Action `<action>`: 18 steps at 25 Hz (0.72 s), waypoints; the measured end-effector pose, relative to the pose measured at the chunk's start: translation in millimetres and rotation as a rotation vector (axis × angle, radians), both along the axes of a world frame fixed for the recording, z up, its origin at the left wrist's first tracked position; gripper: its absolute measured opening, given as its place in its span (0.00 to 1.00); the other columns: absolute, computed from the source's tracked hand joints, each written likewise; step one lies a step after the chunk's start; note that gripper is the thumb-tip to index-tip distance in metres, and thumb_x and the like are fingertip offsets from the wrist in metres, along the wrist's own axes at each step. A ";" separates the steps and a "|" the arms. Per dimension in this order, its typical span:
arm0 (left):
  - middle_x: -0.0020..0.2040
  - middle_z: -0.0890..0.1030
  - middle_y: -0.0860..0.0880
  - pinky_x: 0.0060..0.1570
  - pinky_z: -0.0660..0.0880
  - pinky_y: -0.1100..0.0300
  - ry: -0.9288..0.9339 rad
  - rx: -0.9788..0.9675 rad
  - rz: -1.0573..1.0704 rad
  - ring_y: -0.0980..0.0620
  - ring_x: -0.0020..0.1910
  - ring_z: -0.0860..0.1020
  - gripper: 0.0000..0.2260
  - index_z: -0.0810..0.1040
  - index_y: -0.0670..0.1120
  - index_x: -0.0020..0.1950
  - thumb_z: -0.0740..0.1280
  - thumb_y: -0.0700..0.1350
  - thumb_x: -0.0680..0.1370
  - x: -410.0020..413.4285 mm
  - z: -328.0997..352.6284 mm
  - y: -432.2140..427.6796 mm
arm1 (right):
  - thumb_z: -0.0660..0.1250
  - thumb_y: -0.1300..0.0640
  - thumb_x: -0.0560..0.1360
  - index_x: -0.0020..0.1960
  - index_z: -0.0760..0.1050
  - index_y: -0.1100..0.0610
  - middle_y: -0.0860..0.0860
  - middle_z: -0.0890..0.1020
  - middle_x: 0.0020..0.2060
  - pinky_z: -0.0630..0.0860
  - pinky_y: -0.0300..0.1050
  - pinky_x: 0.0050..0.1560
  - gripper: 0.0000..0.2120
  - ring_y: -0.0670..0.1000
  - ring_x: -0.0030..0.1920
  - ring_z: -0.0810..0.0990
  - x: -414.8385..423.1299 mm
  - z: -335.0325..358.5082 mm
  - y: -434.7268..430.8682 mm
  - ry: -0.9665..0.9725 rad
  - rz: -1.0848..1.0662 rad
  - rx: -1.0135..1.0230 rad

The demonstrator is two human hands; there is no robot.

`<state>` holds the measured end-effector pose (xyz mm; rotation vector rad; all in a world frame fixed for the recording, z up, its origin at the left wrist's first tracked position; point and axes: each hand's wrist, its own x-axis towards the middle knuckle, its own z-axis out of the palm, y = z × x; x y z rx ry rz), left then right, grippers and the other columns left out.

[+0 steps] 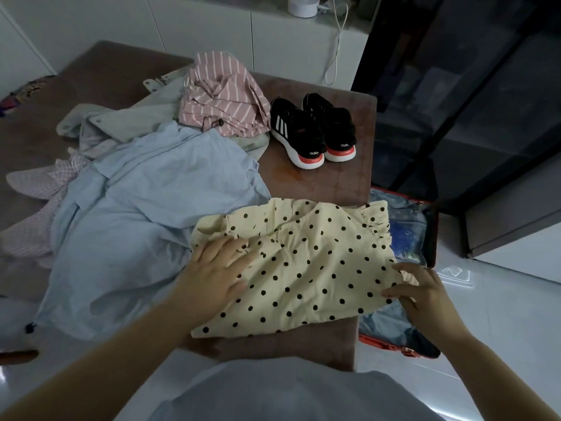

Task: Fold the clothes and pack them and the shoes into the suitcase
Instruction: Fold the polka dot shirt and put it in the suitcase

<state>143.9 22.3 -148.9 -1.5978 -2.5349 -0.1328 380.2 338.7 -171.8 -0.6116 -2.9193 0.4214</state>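
Cream dotted top [303, 268] flat, overhanging open suitcase [434, 238]

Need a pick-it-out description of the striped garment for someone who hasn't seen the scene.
Start at the brown surface. At its far end, just left of the black sneakers, lies a crumpled garment. It alone is pink with white stripes.

Brown padded bench [334, 183]: pair of black shoes [312, 129] at far-right corner. Left of shoes: pink striped top [221, 95] on pale jacket [130, 117]. Nearer-left: lt-blue shirt [151, 208], pink checked cloth [39, 208]. In front of shoes: polka-dot top [303, 268].
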 end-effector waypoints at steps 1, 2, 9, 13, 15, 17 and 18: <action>0.59 0.77 0.49 0.59 0.63 0.50 0.038 -0.055 0.053 0.45 0.58 0.75 0.23 0.76 0.49 0.61 0.68 0.56 0.68 -9.0 -1.5 10.7 | 0.77 0.75 0.56 0.37 0.85 0.51 0.59 0.81 0.52 0.79 0.64 0.46 0.20 0.67 0.52 0.77 0.9 0.9 -2.4 -0.016 -0.009 -0.019; 0.55 0.79 0.48 0.57 0.62 0.50 0.054 -0.129 0.108 0.44 0.55 0.76 0.24 0.78 0.48 0.58 0.73 0.54 0.64 -21.0 -3.8 19.1 | 0.77 0.75 0.57 0.37 0.85 0.51 0.60 0.80 0.54 0.79 0.65 0.47 0.20 0.67 0.54 0.76 1.0 2.4 -4.6 -0.029 -0.012 -0.040; 0.42 0.82 0.46 0.51 0.57 0.52 0.000 0.034 0.473 0.42 0.47 0.76 0.06 0.79 0.46 0.47 0.71 0.44 0.72 -85.5 27.2 33.9 | 0.66 0.74 0.71 0.33 0.82 0.44 0.55 0.68 0.69 0.68 0.53 0.67 0.25 0.57 0.68 0.67 -7.2 8.3 -19.0 0.098 -0.326 -0.520; 0.46 0.79 0.45 0.49 0.68 0.48 0.128 -0.011 0.144 0.43 0.48 0.73 0.17 0.79 0.46 0.48 0.58 0.34 0.64 -48.5 -9.1 38.2 | 0.64 0.73 0.72 0.30 0.80 0.50 0.49 0.70 0.65 0.68 0.43 0.63 0.22 0.53 0.67 0.69 -16.9 13.3 -28.4 0.186 -0.508 -0.701; 0.52 0.79 0.49 0.51 0.62 0.53 0.122 -0.107 -0.009 0.48 0.53 0.69 0.18 0.79 0.49 0.52 0.59 0.37 0.66 -34.4 -26.0 38.3 | 0.64 0.73 0.72 0.29 0.78 0.50 0.46 0.71 0.61 0.68 0.43 0.63 0.22 0.52 0.66 0.70 -26.4 19.8 -31.4 0.203 -0.445 -0.609; 0.64 0.74 0.51 0.58 0.57 0.55 0.008 -0.206 0.076 0.51 0.63 0.65 0.18 0.74 0.50 0.64 0.62 0.42 0.74 -33.2 -27.1 38.1 | 0.66 0.74 0.70 0.30 0.77 0.51 0.46 0.72 0.59 0.70 0.37 0.59 0.20 0.51 0.60 0.73 -46.3 34.5 -40.4 0.219 -0.249 -0.457; 0.69 0.69 0.52 0.63 0.55 0.56 -0.083 -0.215 0.102 0.51 0.67 0.63 0.19 0.69 0.50 0.69 0.59 0.45 0.77 -35.4 -23.8 38.0 | 0.66 0.75 0.69 0.30 0.78 0.54 0.48 0.73 0.58 0.72 0.34 0.55 0.18 0.50 0.57 0.75 -60.7 43.1 -47.6 0.242 -0.111 -0.377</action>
